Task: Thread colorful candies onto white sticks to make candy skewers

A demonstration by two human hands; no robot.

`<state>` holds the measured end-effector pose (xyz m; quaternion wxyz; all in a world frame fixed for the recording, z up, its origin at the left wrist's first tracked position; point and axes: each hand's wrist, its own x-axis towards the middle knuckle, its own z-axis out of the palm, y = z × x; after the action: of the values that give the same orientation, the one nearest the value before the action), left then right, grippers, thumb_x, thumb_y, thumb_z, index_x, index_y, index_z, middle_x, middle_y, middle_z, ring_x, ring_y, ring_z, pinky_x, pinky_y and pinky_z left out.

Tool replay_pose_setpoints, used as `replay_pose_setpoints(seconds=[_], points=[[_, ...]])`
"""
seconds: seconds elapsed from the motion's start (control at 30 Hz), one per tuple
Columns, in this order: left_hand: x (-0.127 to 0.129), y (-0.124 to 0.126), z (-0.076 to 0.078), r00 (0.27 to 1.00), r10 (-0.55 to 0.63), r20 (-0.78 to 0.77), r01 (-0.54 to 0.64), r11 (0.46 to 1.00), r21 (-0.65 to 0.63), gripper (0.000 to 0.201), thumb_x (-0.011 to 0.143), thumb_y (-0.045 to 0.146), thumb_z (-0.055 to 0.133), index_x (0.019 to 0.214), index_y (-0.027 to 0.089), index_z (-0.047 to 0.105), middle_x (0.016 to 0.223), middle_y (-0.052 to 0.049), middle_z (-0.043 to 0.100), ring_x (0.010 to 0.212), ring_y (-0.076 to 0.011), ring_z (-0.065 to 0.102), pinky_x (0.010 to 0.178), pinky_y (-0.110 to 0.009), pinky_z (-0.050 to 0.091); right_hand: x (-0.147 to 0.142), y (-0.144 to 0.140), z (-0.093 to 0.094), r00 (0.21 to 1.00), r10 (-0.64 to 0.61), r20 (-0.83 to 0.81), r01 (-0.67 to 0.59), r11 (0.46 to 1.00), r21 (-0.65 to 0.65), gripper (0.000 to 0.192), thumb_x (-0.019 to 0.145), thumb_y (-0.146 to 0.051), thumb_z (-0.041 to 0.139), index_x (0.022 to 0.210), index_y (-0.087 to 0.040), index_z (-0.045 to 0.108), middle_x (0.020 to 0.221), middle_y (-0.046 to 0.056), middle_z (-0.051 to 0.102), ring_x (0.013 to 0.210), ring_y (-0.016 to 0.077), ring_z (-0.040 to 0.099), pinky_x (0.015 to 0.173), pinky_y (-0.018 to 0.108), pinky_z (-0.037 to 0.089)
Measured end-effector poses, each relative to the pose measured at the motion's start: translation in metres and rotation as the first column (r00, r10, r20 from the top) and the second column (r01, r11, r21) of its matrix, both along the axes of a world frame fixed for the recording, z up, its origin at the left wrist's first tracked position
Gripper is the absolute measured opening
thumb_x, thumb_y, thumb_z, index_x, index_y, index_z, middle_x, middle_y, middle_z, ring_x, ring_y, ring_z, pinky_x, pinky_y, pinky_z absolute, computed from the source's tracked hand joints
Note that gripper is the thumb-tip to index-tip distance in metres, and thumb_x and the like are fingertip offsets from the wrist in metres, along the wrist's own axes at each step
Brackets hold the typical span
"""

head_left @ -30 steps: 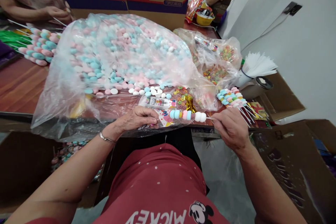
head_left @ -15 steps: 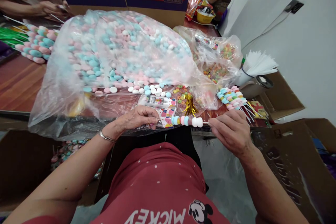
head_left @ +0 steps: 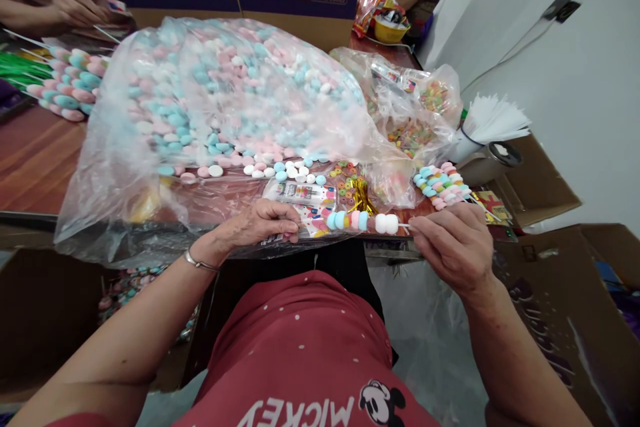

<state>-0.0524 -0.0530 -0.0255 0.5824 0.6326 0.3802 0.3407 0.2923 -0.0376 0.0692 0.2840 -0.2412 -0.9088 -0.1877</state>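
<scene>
My right hand [head_left: 453, 243] is closed around the white stick [head_left: 404, 225] of a candy skewer, near the table's front edge. Blue, pink and white candies [head_left: 355, 221] are threaded on it with small coloured rings between some of them, and two white ones sit closest to my right hand. To the left of the candies, my left hand [head_left: 273, 221] is pinched shut; what lies between its fingertips is hidden. Beneath the skewer's left end are printed clear wrappers [head_left: 305, 195]. Gold twist ties [head_left: 361, 197] and ring-shaped gummies [head_left: 345, 177] lie just behind.
A big clear bag of pastel candies [head_left: 240, 93] covers the table's middle, with loose candies [head_left: 285, 172] before it. Finished skewers [head_left: 441, 185], a cup of white sticks [head_left: 493, 121] and a mug [head_left: 493, 163] are at right. Another person's hands [head_left: 80, 7] work at far left.
My right hand and the skewer have shifted slightly to the right and up. My left hand stays pinched in nearly the same place. At far left, the other person's hands have moved.
</scene>
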Motion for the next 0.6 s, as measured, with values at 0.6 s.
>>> replay_pose_setpoints(seconds=[0.6], points=[[0.011,0.001,0.018,0.999,-0.010,-0.037,0.009,1.000,-0.023,0.025,0.079,0.036,0.070,0.070,0.012,0.068,0.060,-0.002,0.067,0.053,-0.0111,0.057,0.051,-0.020,0.043,-0.006,-0.005,0.000,0.998,0.054,0.027,-0.054,0.998,-0.018,0.010,0.084,-0.012,0.062,0.089,-0.020,0.059,0.067,0.000,0.063,0.068,0.0164,0.048,0.069,0.034,0.037]])
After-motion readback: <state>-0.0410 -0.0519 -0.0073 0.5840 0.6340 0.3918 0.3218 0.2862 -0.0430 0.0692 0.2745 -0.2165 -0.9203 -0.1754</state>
